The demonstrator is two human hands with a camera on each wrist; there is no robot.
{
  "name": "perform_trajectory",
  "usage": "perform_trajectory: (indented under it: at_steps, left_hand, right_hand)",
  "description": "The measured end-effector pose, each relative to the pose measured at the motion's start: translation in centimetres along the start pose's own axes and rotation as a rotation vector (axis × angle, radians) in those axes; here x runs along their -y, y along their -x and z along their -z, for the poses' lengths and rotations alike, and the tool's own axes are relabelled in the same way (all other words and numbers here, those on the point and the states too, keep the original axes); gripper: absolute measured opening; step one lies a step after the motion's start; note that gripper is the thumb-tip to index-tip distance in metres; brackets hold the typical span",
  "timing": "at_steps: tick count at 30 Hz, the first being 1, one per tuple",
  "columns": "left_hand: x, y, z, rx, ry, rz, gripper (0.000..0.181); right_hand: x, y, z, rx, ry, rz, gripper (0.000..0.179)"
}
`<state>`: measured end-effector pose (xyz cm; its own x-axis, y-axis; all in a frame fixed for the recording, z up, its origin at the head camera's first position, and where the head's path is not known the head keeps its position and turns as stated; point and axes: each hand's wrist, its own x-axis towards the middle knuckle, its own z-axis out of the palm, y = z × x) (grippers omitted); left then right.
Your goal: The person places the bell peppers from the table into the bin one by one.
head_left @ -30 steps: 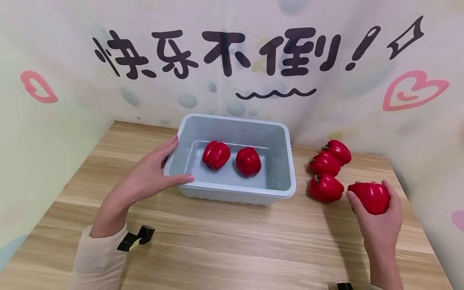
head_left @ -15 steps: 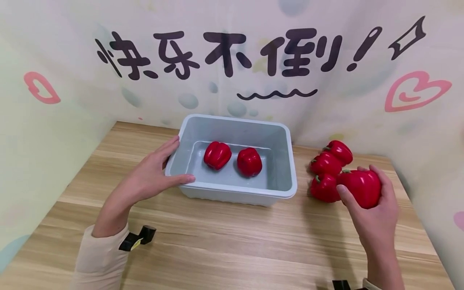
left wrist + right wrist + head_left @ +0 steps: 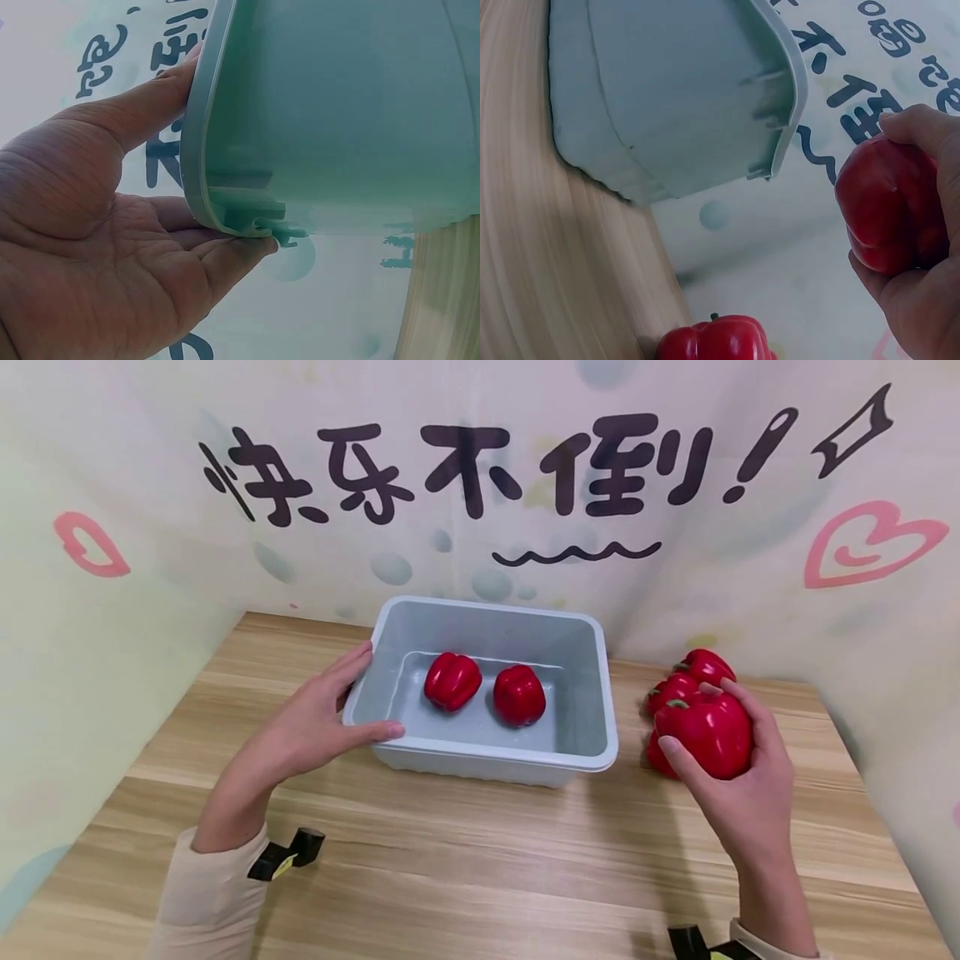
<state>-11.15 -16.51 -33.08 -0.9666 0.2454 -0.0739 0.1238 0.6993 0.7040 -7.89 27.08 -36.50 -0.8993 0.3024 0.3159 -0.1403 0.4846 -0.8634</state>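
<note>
Showing peppers inside tub: head view only.

Two peppers lie in the bin on the table, other peppers to its right, the backdrop behind.

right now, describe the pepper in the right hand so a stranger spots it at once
On the wooden table, find the grey-blue bin, then look to its right in the head view, where more red peppers lie. In front of them, the right hand grips a glossy red pepper with a green stem. The others look alike, but only this one is held.
</note>
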Motion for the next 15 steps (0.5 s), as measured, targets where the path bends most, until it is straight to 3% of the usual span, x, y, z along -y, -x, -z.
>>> perform_trajectory:
  at_steps: [15]
  left_hand:
    - [0.0,-0.1,-0.1,-0.005,-0.008,0.004,0.111]
  right_hand:
    - [2.2,1.1,-1.7,0.071,0.002,0.129,0.088]
